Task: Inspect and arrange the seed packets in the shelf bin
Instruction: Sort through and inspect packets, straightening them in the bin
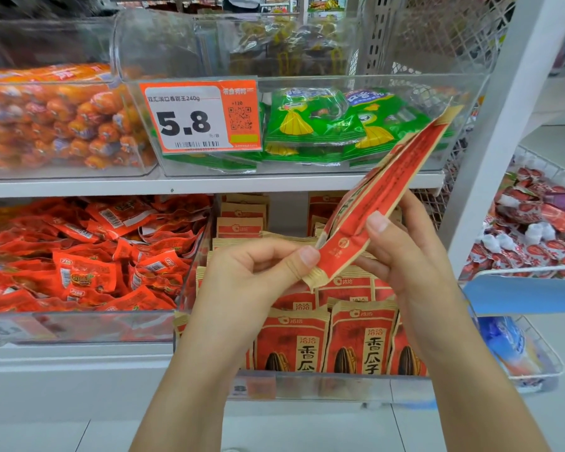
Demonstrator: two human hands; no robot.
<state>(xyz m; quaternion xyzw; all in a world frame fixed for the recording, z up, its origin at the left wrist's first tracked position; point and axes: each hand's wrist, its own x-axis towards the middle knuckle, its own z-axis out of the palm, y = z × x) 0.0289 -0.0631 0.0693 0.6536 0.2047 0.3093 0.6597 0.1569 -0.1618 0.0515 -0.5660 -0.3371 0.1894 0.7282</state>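
A red and tan seed packet (385,190) is held edge-on above the lower shelf bin, slanting up to the right. My left hand (258,272) pinches its lower end between thumb and fingers. My right hand (402,252) grips the packet's lower part, thumb on the near face. Below them, the clear shelf bin (323,384) holds several upright red seed packets (361,337) in rows, with more stacked behind.
Left of the bin lies a clear bin of small red snack packs (88,256). The shelf above carries green packets (310,125) behind an orange 5.8 price tag (199,115) and orange sausages (56,122). A white wire rack (535,230) of red pouches stands at right.
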